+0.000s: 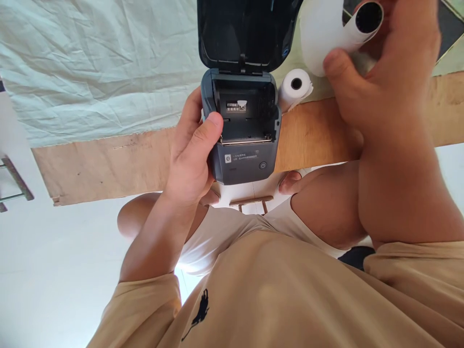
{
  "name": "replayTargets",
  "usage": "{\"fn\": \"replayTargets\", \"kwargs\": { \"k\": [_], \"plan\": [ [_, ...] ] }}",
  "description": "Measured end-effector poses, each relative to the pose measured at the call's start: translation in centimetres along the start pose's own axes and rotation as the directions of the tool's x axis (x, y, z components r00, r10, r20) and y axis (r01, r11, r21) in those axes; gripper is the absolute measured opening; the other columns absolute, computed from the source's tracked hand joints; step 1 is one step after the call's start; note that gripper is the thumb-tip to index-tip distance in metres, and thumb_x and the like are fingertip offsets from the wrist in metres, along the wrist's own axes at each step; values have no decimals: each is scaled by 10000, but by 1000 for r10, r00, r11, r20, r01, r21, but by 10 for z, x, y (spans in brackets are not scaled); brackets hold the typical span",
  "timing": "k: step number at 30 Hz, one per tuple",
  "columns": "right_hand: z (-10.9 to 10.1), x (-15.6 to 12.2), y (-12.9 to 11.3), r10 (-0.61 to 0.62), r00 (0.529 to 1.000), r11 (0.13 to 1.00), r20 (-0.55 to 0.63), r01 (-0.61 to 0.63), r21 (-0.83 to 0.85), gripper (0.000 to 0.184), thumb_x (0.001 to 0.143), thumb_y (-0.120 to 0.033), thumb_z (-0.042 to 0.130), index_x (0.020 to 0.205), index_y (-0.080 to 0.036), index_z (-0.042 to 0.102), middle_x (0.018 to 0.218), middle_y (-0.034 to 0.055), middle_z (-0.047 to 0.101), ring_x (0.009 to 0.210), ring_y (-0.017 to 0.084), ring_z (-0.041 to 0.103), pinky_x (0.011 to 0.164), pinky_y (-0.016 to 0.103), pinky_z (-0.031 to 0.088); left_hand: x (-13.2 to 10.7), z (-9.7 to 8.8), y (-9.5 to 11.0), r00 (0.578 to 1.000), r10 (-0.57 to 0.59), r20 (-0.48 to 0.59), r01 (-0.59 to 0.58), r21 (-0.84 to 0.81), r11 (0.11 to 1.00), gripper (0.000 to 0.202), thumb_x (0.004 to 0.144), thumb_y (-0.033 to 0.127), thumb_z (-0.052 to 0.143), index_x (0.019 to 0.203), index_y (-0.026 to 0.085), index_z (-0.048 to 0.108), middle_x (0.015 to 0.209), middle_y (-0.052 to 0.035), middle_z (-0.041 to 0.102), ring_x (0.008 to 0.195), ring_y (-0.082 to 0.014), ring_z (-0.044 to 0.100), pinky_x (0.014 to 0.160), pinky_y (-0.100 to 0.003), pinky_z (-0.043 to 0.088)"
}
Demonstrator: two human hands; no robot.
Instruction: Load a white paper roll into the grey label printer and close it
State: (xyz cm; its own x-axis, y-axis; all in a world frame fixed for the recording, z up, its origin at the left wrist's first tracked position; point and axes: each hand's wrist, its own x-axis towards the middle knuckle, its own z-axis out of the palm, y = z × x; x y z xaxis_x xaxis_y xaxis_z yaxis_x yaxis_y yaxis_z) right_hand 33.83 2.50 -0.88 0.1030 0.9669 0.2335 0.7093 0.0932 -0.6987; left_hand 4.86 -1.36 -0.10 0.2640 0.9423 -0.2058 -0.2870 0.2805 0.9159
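Note:
My left hand (194,145) grips a dark grey portable label printer (242,164) by its left side, thumb on the front edge. The printer's black lid (246,34) is flipped up, and its paper compartment (246,121) shows no roll inside. At the upper right, my right hand (377,72) is closed around a white paper roll (357,31) with a dark core; a loose strip (321,36) hangs off it to the left. Some of that hand's fingers are hidden behind the roll. A smaller white roll (295,89) stands on the table close to the printer's right side.
A pale green cloth (90,72) covers much of the wooden table (105,164), whose near edge lies above my knees. A dark flat object (451,29) is at the far right. A stool's wooden bar (250,200) shows under the table.

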Motion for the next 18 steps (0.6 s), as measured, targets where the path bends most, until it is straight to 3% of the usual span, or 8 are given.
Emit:
{"fn": "replayTargets", "kwargs": {
  "k": [3,7,9,13,15,18],
  "plan": [
    [6,0,-7,-46,996,987,73,56,-147,537,825,-132,678,1361,-126,713,1310,72,655,1128,114,601,866,236,465,0,2,1,1000,6,13,-6,4,1000,479,1024,592,725,1274,203,600,1116,-99,782,1149,-328,775,828,-402,695],
    [5,-5,-7,-134,984,979,116,150,-138,615,786,-49,584,1385,-171,660,1304,46,661,1117,91,619,928,231,505,-1,2,0,999,31,44,-30,-36,999,493,1031,546,717,1334,181,586,1188,-150,755,1178,-351,763,545,-276,554],
    [5,-7,-6,-134,983,975,122,153,-162,582,778,-67,616,1348,-165,683,1297,66,649,1158,114,609,916,238,496,-1,2,-2,999,31,40,-29,-38,999,447,1055,512,672,1337,175,589,1186,-160,745,1174,-355,764,469,-241,483],
    [7,-11,-7,-106,988,984,109,120,-131,552,825,-179,658,1376,-146,678,1287,63,643,1104,90,580,859,233,462,-1,1,-4,999,37,38,-36,-31,999,511,1023,555,713,1351,180,602,1207,-167,747,1189,-376,767,490,-254,516],
    [7,-11,-8,-111,986,988,129,124,-98,615,816,-157,601,1428,-203,633,1305,9,649,1081,60,591,881,235,471,-1,2,-2,999,24,24,-23,-29,999,523,1008,568,742,1339,187,605,1213,-157,749,1199,-378,769,548,-290,579],
    [7,-11,-10,-69,982,986,177,94,-138,564,845,-257,691,1407,-292,661,1341,-26,657,1170,97,606,948,284,497,-3,7,5,1000,-28,13,28,-28,999,437,1054,530,700,1298,183,594,1196,-150,749,1194,-357,772,600,-330,637]
  ]
}}
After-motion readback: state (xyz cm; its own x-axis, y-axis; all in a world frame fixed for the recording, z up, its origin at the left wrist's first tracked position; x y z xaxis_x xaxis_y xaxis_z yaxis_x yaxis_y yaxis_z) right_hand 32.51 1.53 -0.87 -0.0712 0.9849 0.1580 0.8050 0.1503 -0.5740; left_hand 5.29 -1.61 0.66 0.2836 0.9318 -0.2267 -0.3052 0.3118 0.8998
